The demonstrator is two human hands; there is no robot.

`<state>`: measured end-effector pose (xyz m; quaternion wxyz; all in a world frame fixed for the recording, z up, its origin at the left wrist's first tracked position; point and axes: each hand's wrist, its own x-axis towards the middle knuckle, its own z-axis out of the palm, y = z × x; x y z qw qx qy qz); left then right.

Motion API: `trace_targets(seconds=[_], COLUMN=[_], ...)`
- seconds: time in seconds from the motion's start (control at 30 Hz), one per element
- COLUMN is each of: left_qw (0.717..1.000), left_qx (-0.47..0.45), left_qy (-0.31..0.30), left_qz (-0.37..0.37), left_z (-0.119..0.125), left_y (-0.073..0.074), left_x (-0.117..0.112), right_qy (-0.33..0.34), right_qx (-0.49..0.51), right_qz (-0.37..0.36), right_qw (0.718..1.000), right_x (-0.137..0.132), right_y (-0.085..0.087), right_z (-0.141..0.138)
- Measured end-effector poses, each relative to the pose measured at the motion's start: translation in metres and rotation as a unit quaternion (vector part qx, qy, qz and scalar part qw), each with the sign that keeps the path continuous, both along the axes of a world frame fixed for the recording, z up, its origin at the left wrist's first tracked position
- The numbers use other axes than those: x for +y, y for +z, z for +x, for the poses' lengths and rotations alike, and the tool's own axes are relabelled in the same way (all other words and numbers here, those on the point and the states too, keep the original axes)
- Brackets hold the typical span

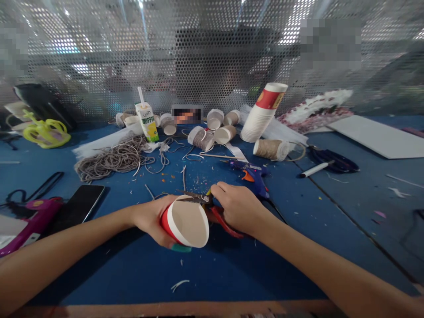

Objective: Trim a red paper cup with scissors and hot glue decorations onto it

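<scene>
My left hand (150, 218) is wrapped around a red-and-white paper cup (185, 223), held on its side with the open mouth facing me. My right hand (236, 207) grips red-handled scissors (212, 207), whose blades touch the cup's upper rim. Both hands hover just above the blue table (232, 269), near its front edge.
A blue glue gun (251, 174) lies just behind my right hand. Farther back are a stack of paper cups (261, 115), twine-wrapped cups (271, 149), a pile of twine (112, 159) and a drink carton (146, 121). A phone (77, 206) lies at left, a marker (314, 169) at right.
</scene>
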<state>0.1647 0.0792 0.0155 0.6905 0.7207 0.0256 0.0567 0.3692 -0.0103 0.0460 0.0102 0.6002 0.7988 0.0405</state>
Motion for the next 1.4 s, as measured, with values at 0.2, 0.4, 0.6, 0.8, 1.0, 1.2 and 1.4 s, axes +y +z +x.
trace_targets(seconds=[0.2, 0.4, 0.6, 0.8, 1.0, 1.2, 1.4], left_qw=[1.000, 0.997, 0.997, 0.996, 0.997, 0.997, 0.998], left_qx=[0.010, 0.042, 0.038, 0.041, 0.045, 0.050, 0.030], left_qy=[0.006, -0.018, -0.013, -0.024, -0.031, -0.043, -0.014], left_qz=[-0.018, -0.055, -0.066, -0.071, -0.046, -0.046, -0.045], left_z=[0.002, 0.002, 0.003, 0.003, 0.002, 0.001, -0.001], left_y=[0.003, 0.007, 0.007, 0.006, 0.007, 0.005, 0.001], left_x=[-0.002, -0.004, -0.004, -0.002, -0.002, -0.002, -0.001], right_qy=[0.008, -0.015, -0.017, -0.034, -0.033, -0.022, -0.073], right_qx=[0.005, 0.011, 0.033, 0.020, 0.020, 0.005, 0.083], right_qz=[-0.036, -0.059, -0.076, -0.052, -0.048, -0.044, 0.027], right_qw=[0.999, 0.998, 0.996, 0.998, 0.998, 0.999, 0.993], right_x=[0.000, -0.001, 0.000, -0.003, -0.003, -0.001, 0.002], right_y=[-0.002, -0.004, -0.001, 0.003, 0.001, 0.000, -0.006], right_z=[-0.001, -0.003, -0.004, -0.010, -0.015, -0.017, -0.008])
